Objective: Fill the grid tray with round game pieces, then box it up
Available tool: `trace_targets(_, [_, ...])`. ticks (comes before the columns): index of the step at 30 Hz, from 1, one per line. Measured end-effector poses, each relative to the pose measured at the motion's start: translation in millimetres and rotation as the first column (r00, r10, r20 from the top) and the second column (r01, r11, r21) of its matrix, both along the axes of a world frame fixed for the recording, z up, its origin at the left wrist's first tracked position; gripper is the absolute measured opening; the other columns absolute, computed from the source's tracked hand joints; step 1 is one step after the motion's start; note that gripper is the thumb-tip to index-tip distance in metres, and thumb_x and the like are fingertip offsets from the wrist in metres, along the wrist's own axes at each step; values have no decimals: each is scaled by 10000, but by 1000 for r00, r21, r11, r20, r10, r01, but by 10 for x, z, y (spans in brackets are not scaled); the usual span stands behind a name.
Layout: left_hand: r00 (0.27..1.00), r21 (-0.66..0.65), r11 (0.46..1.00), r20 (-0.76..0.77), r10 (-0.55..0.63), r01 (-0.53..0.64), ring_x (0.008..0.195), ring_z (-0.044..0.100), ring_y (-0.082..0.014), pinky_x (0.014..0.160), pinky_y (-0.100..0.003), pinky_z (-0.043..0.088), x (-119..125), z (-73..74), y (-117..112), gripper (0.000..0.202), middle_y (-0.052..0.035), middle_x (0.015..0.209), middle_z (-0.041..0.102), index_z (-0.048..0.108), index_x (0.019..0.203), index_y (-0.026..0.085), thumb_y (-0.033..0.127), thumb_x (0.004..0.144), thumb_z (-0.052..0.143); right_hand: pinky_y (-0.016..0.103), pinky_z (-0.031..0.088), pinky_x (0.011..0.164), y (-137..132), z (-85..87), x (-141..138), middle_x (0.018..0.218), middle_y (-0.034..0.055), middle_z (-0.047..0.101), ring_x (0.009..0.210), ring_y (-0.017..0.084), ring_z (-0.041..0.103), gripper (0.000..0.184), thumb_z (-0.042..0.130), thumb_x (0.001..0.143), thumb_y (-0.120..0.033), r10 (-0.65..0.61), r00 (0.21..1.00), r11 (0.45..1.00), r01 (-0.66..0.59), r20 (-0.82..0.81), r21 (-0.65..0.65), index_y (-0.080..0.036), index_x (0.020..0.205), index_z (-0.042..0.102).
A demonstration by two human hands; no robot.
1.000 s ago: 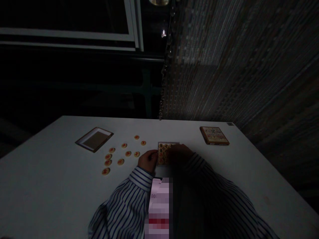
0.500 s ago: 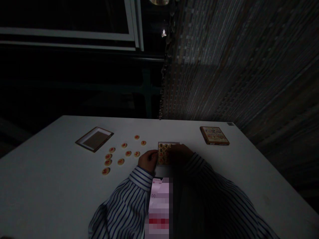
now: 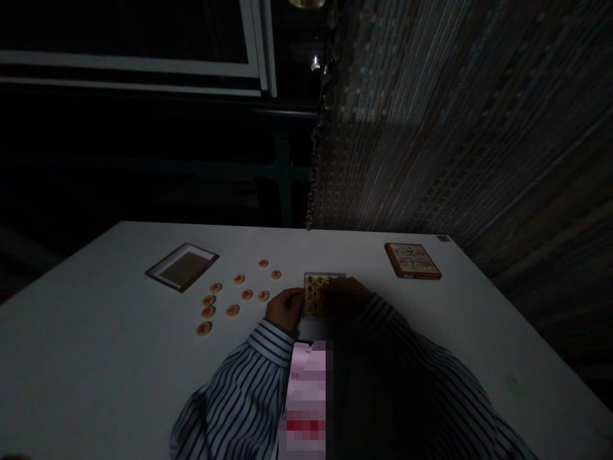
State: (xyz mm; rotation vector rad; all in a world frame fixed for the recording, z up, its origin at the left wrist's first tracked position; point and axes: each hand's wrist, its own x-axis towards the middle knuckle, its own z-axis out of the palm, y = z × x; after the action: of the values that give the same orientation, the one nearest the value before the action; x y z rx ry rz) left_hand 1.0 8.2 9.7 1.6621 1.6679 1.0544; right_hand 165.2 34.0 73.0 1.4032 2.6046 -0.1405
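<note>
A small open box [image 3: 324, 274] stands in front of me, with rows of round Chinese chess pieces [image 3: 310, 298] in its visible left part. My left hand [image 3: 285, 308] is closed at the box's left edge, thumb and fingers curled against it. Over the right part of the box lies my right hand [image 3: 349, 295], its fingers bent down among the pieces. Deep shadow hides its fingertips, and whether a piece is between them cannot be made out. Several loose pieces with red characters, one of them a chess piece [image 3: 232, 310], lie left of my left hand.
An open box lid [image 3: 182, 268] lies at the back left of the white table [image 3: 119, 358]. At the back right is a closed printed box [image 3: 412, 260]. A lit phone [image 3: 301, 390] sits between my forearms. A bead curtain [image 3: 383, 128] hangs behind the table.
Both hands stay at the box, and the loose pieces keep their places. Only a very slight shift of the camera shows.
</note>
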Motion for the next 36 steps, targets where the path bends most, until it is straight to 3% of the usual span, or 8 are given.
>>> trace_targets(9, [1000,-21,1000,23,6,-6,743,592,-149,687,-264,467,-4,-3,-4,230,-43,789,657,626,837,159,256,682,487,228,382,567,21,-66,22,821,67,630,722,173,571,260,406,740,-330,39,997,998,-36,-63,43,-183,795,613])
trace_targets(29, [1000,1,1000,20,3,-3,721,596,-146,679,-268,474,1,-18,1,224,-36,775,659,629,831,163,258,685,488,212,381,628,-20,66,7,885,73,622,784,159,561,284,396,769,-344,-11,999,1000,11,-38,-14,-188,871,611])
trace_targets(36, [1000,5,1000,20,5,-5,745,592,-142,693,-267,471,-15,-33,3,226,-35,797,657,624,839,167,262,686,488,250,380,648,38,58,107,857,68,622,787,179,561,286,385,777,-355,6,994,992,7,-106,122,-196,894,593])
